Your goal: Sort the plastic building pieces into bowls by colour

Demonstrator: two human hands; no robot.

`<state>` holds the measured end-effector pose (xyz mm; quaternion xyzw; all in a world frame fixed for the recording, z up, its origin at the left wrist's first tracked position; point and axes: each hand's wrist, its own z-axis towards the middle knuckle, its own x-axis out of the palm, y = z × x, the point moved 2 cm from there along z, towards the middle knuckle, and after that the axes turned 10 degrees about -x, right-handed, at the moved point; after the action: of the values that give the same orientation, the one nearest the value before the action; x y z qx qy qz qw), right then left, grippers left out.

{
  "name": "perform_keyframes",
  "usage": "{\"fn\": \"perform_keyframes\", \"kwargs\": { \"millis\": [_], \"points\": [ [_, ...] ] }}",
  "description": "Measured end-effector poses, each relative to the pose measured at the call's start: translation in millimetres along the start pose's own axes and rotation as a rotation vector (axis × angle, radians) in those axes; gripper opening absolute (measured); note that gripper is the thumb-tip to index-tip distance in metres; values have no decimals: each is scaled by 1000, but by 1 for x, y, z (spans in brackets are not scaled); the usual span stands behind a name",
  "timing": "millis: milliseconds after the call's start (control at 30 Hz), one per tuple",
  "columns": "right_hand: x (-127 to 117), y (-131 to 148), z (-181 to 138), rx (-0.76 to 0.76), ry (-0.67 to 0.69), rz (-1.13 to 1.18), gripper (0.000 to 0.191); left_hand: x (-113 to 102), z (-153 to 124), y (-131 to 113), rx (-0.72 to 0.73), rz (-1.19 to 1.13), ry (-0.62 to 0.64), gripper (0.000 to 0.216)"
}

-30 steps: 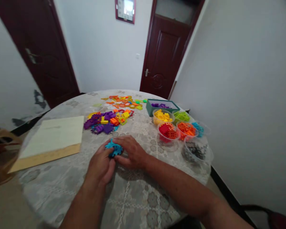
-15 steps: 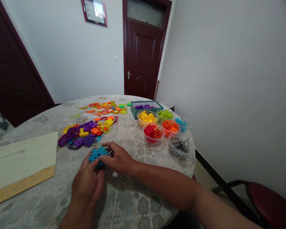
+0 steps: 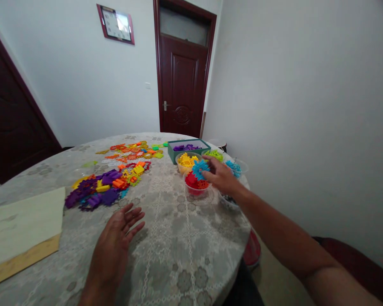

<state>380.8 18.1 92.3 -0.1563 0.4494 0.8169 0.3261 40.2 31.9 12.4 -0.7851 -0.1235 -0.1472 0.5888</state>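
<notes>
Between the fingers of my right hand (image 3: 221, 174) are blue toothed plastic building pieces (image 3: 200, 170), held up over the bowl of red pieces (image 3: 196, 183). I cannot tell how many blue pieces there are. That hand hides most of the bowls behind it. My left hand (image 3: 116, 238) hovers above the near part of the tablecloth with its fingers apart and nothing in them. Beyond it lies a heap of purple, yellow, orange and blue pieces (image 3: 110, 197). A bowl with blue pieces (image 3: 232, 168) stands past my right wrist.
Bowls of yellow pieces (image 3: 187, 161) and green pieces (image 3: 213, 155) stand near a green box (image 3: 175, 158) holding purple pieces. More loose orange and yellow pieces (image 3: 137, 149) lie at the back. Paper on a board (image 3: 22, 229) is at left. The round table (image 3: 172, 250) ends at right.
My right hand has carried the blue pieces away from my left hand, to the right and forward over the bowls. The left hand has let go and opened.
</notes>
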Motion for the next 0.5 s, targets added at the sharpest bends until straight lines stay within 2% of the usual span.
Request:
{"fn": "perform_keyframes", "kwargs": {
  "millis": [67, 133, 200, 233, 300, 367, 500],
  "points": [
    [-53, -35, 8, 3, -74, -255, 62, -1, 1, 0, 17, 40, -29, 55],
    [-100, -71, 14, 15, -80, -490, 57, -1, 2, 1, 29, 77, -37, 52],
    [-136, -104, 15, 1, -2, -709, 49, 0, 4, 4, 44, 115, -39, 50],
    [-149, -119, 14, -2, 92, -790, 46, 0, 5, 5, 48, 133, -40, 51],
    [-167, -144, 9, 10, 275, -911, 40, 0, 8, 9, 49, 162, -39, 52],
    [-175, -162, 3, 31, 394, -962, 38, 1, 11, 11, 43, 177, -41, 54],
    [-171, -182, -6, 44, 449, -956, 35, -2, 15, 16, 28, 188, -48, 57]
  ]
}}
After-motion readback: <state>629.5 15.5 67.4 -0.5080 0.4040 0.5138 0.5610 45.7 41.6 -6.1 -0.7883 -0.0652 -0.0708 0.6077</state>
